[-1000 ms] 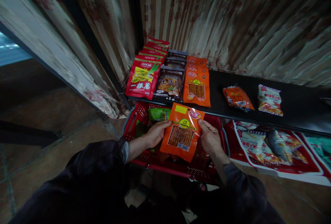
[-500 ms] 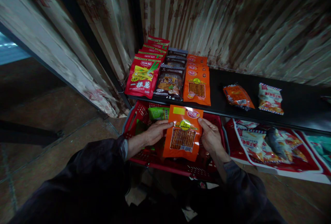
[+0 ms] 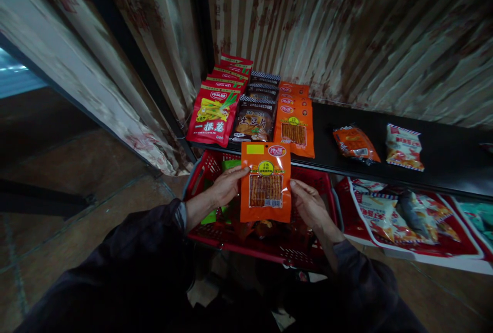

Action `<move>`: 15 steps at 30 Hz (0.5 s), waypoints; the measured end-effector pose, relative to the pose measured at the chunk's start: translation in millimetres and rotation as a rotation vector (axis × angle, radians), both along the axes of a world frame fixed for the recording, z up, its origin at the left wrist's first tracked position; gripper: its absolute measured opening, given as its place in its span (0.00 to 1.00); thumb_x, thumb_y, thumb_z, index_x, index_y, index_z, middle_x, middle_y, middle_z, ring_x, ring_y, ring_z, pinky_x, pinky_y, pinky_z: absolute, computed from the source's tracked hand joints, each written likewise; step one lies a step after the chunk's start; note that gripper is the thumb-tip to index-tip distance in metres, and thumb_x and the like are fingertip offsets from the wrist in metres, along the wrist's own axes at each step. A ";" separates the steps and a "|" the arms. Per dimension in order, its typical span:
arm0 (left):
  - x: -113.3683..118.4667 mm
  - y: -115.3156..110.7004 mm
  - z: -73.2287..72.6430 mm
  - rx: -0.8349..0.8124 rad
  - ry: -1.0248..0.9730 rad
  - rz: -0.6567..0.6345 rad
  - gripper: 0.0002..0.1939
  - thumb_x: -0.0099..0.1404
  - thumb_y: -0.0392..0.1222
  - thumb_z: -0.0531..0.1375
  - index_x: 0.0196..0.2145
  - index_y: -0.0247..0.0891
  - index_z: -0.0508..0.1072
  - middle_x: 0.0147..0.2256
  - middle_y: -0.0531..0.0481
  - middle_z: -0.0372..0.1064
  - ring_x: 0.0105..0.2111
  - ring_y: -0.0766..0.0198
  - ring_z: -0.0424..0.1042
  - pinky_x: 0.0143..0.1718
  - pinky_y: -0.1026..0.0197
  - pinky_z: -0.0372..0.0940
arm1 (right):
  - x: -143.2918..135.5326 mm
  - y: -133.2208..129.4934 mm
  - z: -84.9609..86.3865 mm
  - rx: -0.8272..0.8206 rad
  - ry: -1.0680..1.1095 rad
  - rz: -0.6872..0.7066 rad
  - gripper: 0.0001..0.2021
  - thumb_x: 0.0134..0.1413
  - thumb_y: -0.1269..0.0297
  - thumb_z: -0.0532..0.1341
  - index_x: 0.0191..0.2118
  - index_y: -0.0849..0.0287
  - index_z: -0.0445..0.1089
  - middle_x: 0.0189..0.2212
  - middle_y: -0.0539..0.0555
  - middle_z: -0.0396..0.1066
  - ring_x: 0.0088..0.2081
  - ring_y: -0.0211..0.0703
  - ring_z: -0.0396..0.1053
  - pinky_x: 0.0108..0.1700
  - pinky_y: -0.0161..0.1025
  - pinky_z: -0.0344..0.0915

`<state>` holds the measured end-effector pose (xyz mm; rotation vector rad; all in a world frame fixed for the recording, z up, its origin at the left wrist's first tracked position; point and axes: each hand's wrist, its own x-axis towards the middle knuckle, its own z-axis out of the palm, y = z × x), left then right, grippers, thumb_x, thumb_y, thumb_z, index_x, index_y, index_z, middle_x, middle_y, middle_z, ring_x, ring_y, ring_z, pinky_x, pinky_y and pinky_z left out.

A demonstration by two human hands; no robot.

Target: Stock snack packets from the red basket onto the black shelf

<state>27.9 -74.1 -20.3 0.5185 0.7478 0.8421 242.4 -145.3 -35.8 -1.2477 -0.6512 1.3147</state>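
Observation:
An orange snack packet [image 3: 265, 189] with a clear window hangs upright between my hands, its printed front facing me. My left hand [image 3: 228, 185] pinches its left edge, thumb on the front. My right hand [image 3: 308, 200] has its fingers closed on the right edge. Under the packet is a red plastic basket [image 3: 246, 245] with green packets [image 3: 210, 217] and other bags in it, partly hidden by my hands. Just beyond, matching orange packets [image 3: 295, 128] lie overlapped in a row on a black shelf [image 3: 319, 112].
Left of that row are dark potato-chip packets [image 3: 254, 120] and red packets [image 3: 213, 115]. Further right on the shelf lie an orange bag [image 3: 355, 143] and a white bag [image 3: 404, 147]. Below stands another red basket [image 3: 468, 238] of snack bags. A curtain [image 3: 346, 30] hangs behind.
The orange packet has risen and shifted slightly left, toward the shelf edge. Both hands moved with it, and more of the basket's contents show beneath it.

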 end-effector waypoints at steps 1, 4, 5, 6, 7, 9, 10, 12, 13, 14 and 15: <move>-1.2 1.7 0.0 -0.002 0.009 0.018 0.06 0.56 0.36 0.68 0.34 0.34 0.78 0.35 0.46 0.79 0.39 0.58 0.77 0.50 0.55 0.66 | -0.5 0.0 -0.2 -0.006 -0.010 0.008 0.18 0.36 0.50 0.74 0.34 0.54 0.79 0.31 0.52 0.81 0.33 0.46 0.77 0.38 0.43 0.72; -3.5 4.9 -0.9 0.010 0.027 0.052 0.06 0.56 0.36 0.68 0.33 0.33 0.77 0.36 0.46 0.79 0.41 0.58 0.76 0.51 0.55 0.66 | -1.6 0.3 -1.8 -0.018 -0.050 0.033 0.19 0.35 0.50 0.75 0.35 0.54 0.80 0.32 0.51 0.81 0.33 0.46 0.76 0.40 0.43 0.72; -3.9 5.4 -1.3 0.015 0.027 0.053 0.07 0.55 0.36 0.68 0.34 0.33 0.77 0.36 0.46 0.79 0.42 0.57 0.76 0.51 0.55 0.66 | -1.8 0.5 -2.4 -0.018 -0.061 0.036 0.19 0.35 0.50 0.75 0.35 0.54 0.80 0.31 0.51 0.81 0.33 0.45 0.76 0.41 0.43 0.71; -4.2 5.6 -1.8 0.018 0.023 0.047 0.08 0.55 0.36 0.68 0.35 0.33 0.77 0.37 0.46 0.79 0.43 0.57 0.76 0.51 0.55 0.66 | -1.8 0.7 -3.1 -0.018 -0.071 0.033 0.19 0.35 0.50 0.75 0.35 0.54 0.80 0.31 0.51 0.81 0.33 0.45 0.76 0.41 0.44 0.71; -4.4 5.7 -2.2 0.022 0.018 0.037 0.09 0.56 0.36 0.68 0.36 0.34 0.77 0.38 0.46 0.79 0.43 0.57 0.76 0.52 0.54 0.66 | -1.9 0.9 -3.6 -0.021 -0.079 0.028 0.19 0.34 0.50 0.75 0.35 0.54 0.80 0.31 0.51 0.81 0.33 0.45 0.76 0.41 0.44 0.71; -4.9 5.5 -2.7 0.026 0.007 0.009 0.10 0.56 0.37 0.67 0.38 0.34 0.77 0.39 0.45 0.78 0.44 0.56 0.76 0.52 0.53 0.66 | -1.9 1.2 -4.2 -0.026 -0.088 0.017 0.20 0.34 0.49 0.75 0.34 0.55 0.80 0.31 0.51 0.81 0.33 0.46 0.76 0.41 0.45 0.71; -5.3 5.4 -2.8 0.028 0.003 -0.008 0.11 0.56 0.37 0.67 0.38 0.34 0.77 0.40 0.44 0.78 0.45 0.56 0.76 0.51 0.53 0.66 | -1.9 1.3 -4.4 -0.027 -0.088 0.010 0.20 0.34 0.49 0.74 0.34 0.55 0.80 0.31 0.51 0.81 0.33 0.47 0.76 0.40 0.45 0.72; -6.1 4.6 -2.8 0.035 0.001 -0.044 0.12 0.56 0.38 0.67 0.39 0.34 0.77 0.41 0.44 0.78 0.45 0.55 0.75 0.50 0.53 0.67 | -1.9 1.5 -4.6 -0.023 -0.078 -0.008 0.19 0.35 0.49 0.74 0.34 0.55 0.79 0.32 0.52 0.81 0.33 0.47 0.76 0.40 0.46 0.72; -6.5 4.0 -2.8 0.043 0.002 -0.073 0.13 0.55 0.38 0.67 0.40 0.34 0.77 0.41 0.44 0.78 0.45 0.54 0.76 0.49 0.53 0.68 | -1.8 1.6 -4.7 -0.018 -0.070 -0.024 0.19 0.35 0.50 0.74 0.34 0.54 0.79 0.32 0.52 0.81 0.33 0.47 0.76 0.40 0.46 0.72; -6.9 3.1 -2.6 0.056 0.006 -0.111 0.14 0.55 0.37 0.67 0.41 0.35 0.77 0.41 0.44 0.78 0.44 0.54 0.76 0.48 0.54 0.68 | -1.6 1.8 -4.9 -0.013 -0.064 -0.049 0.19 0.34 0.50 0.74 0.34 0.54 0.79 0.31 0.52 0.81 0.32 0.47 0.76 0.40 0.46 0.72; -7.2 2.0 -2.6 0.071 0.010 -0.154 0.16 0.53 0.37 0.67 0.42 0.35 0.77 0.42 0.43 0.78 0.44 0.54 0.76 0.47 0.54 0.68 | -1.4 2.0 -5.0 -0.011 -0.060 -0.074 0.19 0.34 0.51 0.75 0.33 0.54 0.79 0.31 0.51 0.81 0.32 0.47 0.76 0.41 0.46 0.72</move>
